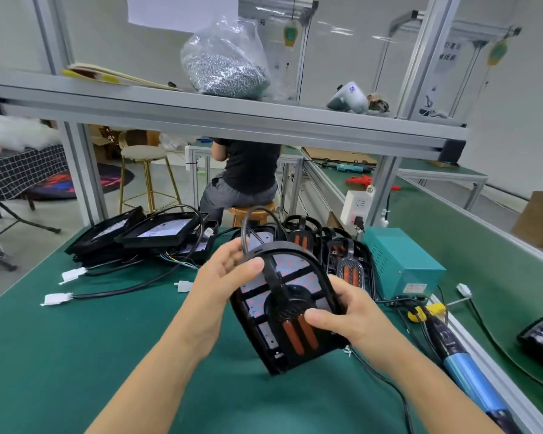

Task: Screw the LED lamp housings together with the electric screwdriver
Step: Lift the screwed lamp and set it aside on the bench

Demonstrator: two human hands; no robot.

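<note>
Head view: both hands hold one black LED lamp housing [287, 303] tilted above the green bench mat [76, 355]; the left hand [223, 277] grips its rounded top edge with the thumb curled over the rim, and the right hand [342, 317] grips its lower right side with the thumb pressed near the orange strips. The electric screwdriver [461, 361] lies unheld on the bench rail to the right, and further housings [326, 245] are stacked behind. Recommended: seat the housing flat and steady, confirm the halves align, then drive screws squarely.
</note>
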